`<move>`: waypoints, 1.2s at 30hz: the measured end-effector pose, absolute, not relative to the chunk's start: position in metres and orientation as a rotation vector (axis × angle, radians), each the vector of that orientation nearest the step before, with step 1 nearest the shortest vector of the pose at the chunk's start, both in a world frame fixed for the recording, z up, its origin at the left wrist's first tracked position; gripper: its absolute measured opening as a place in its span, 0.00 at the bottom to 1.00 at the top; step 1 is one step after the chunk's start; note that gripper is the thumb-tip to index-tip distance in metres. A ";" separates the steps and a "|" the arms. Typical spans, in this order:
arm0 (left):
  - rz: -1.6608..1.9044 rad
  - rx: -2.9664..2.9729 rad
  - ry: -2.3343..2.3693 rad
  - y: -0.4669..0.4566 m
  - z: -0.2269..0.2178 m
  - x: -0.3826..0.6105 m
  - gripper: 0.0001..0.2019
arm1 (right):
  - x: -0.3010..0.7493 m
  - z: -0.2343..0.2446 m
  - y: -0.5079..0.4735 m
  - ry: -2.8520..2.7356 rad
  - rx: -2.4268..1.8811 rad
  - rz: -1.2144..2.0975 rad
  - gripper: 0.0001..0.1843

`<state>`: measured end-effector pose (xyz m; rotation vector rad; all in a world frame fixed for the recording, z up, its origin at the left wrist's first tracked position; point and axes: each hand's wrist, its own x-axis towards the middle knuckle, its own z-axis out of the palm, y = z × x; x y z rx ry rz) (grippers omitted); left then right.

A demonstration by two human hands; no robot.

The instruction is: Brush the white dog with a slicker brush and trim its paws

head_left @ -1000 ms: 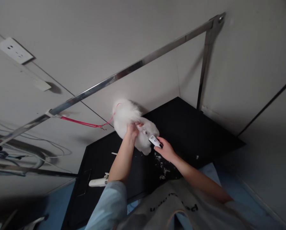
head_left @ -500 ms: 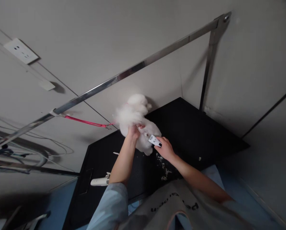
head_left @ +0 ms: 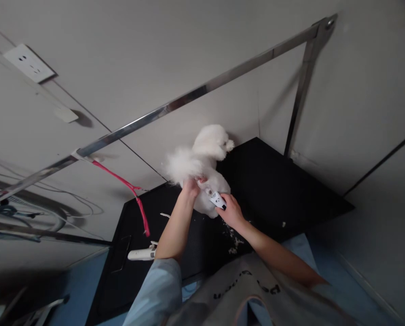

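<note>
A fluffy white dog (head_left: 211, 141) is on the black grooming table (head_left: 290, 199), its head turned to the right. My left hand (head_left: 190, 186) is closed at the dog's rear, at the base of its bushy tail (head_left: 183, 165); some fingers are hidden in the fur. In my right hand (head_left: 232, 212) is a white hair clipper (head_left: 218, 200) with dark marks. Its head end rests against the fur of the dog's hindquarters, right of and below my left hand.
Clipped hair (head_left: 234, 244) lies near the table's front. A white handheld tool (head_left: 141, 254) is beside my left forearm. A metal bar (head_left: 175, 105) crosses above the table, with a pink strap (head_left: 121, 179) hanging from it. Cables and a hose (head_left: 58, 219) are at left.
The dog's head has moved to the right, away from the strap. The strap, earlier stretched toward the dog, now dangles over the table. Both hands stay nearly in place.
</note>
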<state>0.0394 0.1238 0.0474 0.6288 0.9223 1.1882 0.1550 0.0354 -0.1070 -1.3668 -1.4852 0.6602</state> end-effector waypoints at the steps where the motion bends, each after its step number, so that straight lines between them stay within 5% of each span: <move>1: 1.186 0.619 0.908 0.124 0.048 0.039 0.22 | 0.154 -0.108 0.035 -1.479 -1.358 0.657 0.23; 36: 1.172 0.435 0.848 0.120 0.054 0.042 0.21 | 0.145 -0.090 0.023 -1.429 -1.333 0.585 0.21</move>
